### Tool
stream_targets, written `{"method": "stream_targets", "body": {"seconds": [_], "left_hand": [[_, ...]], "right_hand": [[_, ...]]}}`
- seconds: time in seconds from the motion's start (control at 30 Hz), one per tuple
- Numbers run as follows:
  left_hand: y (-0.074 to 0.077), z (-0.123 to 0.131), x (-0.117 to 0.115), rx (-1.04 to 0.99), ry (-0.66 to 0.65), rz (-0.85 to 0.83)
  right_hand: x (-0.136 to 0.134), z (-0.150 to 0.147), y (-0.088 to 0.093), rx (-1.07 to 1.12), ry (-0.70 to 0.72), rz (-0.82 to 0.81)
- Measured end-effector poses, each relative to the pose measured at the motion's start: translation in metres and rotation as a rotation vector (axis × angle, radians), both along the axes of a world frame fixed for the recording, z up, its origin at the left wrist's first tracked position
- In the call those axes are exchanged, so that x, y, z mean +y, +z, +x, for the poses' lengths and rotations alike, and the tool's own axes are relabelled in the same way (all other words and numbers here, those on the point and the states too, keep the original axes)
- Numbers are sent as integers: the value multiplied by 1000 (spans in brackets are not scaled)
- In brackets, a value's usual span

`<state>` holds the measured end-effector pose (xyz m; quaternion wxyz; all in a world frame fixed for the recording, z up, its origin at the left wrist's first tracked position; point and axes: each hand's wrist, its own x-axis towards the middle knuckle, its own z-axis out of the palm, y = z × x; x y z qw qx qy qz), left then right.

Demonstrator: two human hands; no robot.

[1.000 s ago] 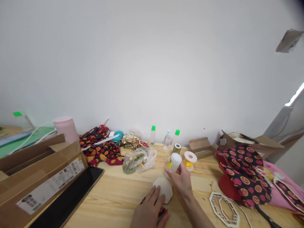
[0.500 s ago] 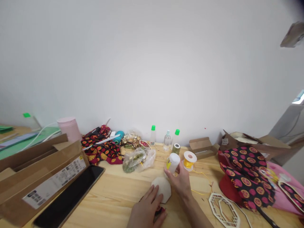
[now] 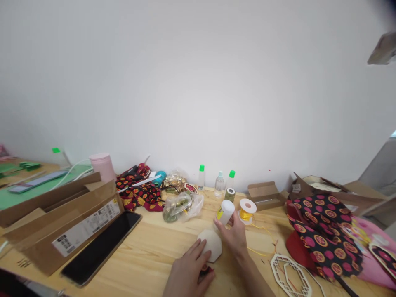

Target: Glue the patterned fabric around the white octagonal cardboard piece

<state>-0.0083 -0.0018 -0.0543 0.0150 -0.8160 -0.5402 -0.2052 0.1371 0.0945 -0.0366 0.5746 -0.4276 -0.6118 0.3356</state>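
Note:
My right hand point(image 3: 235, 237) grips a white bottle point(image 3: 226, 212) with a yellow label, tilted over a pale octagonal piece point(image 3: 210, 244) lying on the wooden table point(image 3: 154, 251). My left hand point(image 3: 188, 270) lies flat with its fingers spread, touching the octagon's near left edge and covering a small red and black thing point(image 3: 206, 270). A spool of yellow cord point(image 3: 247, 209) stands just right of the bottle.
Cardboard boxes point(image 3: 62, 222) and a black tablet point(image 3: 99, 249) fill the left. Patterned fabric point(image 3: 140, 192), a plastic bag point(image 3: 182, 205), green-capped bottles point(image 3: 201, 177) and a small open box point(image 3: 265, 195) line the wall. Red patterned cloth point(image 3: 324, 231) and a wooden lattice octagon point(image 3: 291, 274) lie right.
The view has swung a little to the left, bringing more of the left side of the table in. Both hands and the bottle stay over the octagonal piece.

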Motion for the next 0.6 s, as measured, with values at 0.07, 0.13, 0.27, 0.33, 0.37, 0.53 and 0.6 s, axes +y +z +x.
{"method": "stream_targets", "body": {"seconds": [0.07, 0.13, 0.27, 0.33, 0.37, 0.53, 0.6], "left_hand": [[1, 1, -1, 1, 8, -19], [2, 1, -1, 2, 14, -30], [-1, -1, -2, -14, 16, -25], [-1, -2, -2, -26, 21, -13], [-1, -1, -2, -32, 24, -5], [10, 5, -7, -44, 44, 14], [17, 9, -10, -47, 64, 2]], "right_hand": [[1, 0, 0, 7, 6, 3], [2, 0, -1, 7, 7, -6], [6, 1, -6, -41, -13, -14], [7, 1, -10, -96, -35, 0], [7, 1, -11, -127, -43, 4], [3, 1, -11, -156, -9, 33], [1, 1, -11, -117, 4, 32]]}}
